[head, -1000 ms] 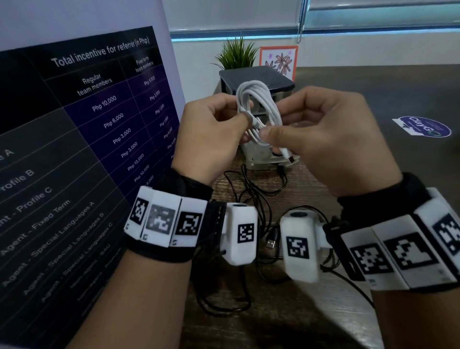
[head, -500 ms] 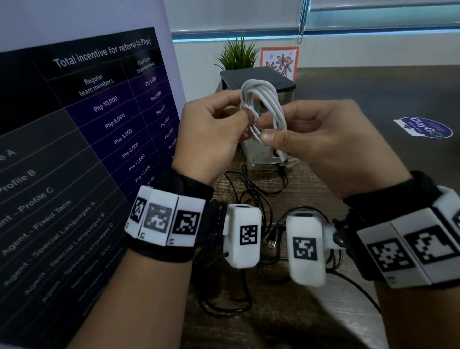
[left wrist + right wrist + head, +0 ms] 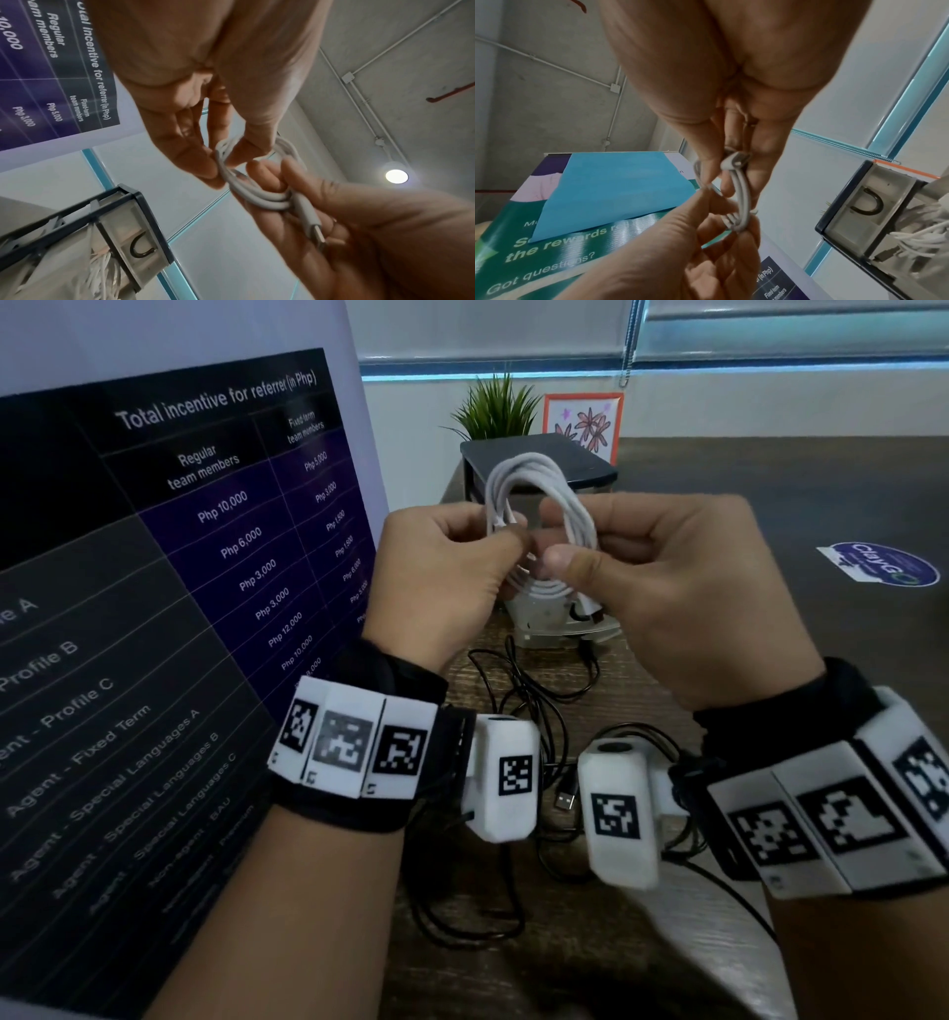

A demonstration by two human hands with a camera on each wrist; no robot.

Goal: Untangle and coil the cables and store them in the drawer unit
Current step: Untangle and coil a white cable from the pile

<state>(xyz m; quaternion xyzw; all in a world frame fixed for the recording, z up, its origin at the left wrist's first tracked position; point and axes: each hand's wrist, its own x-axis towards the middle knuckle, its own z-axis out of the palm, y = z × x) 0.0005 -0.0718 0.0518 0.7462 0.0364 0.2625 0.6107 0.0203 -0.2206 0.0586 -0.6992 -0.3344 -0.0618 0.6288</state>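
The drawer unit (image 3: 539, 464) stands at the back of the table (image 3: 590, 942), a lower drawer pulled out with white cables already inside, so some storing looks done. On the table below the wrists sprawls a black cable tangle (image 3: 518, 690), not yet sorted. Up in the air just in front of the unit, the white cable (image 3: 539, 480) is wound into a neat coil, nearly ready. The left hand (image 3: 441, 577) pinches one side of its loops; the right hand (image 3: 683, 588) curls round the other side, USB plug (image 3: 315, 225) lying across its fingers. Likely next: tuck the end, drop it in.
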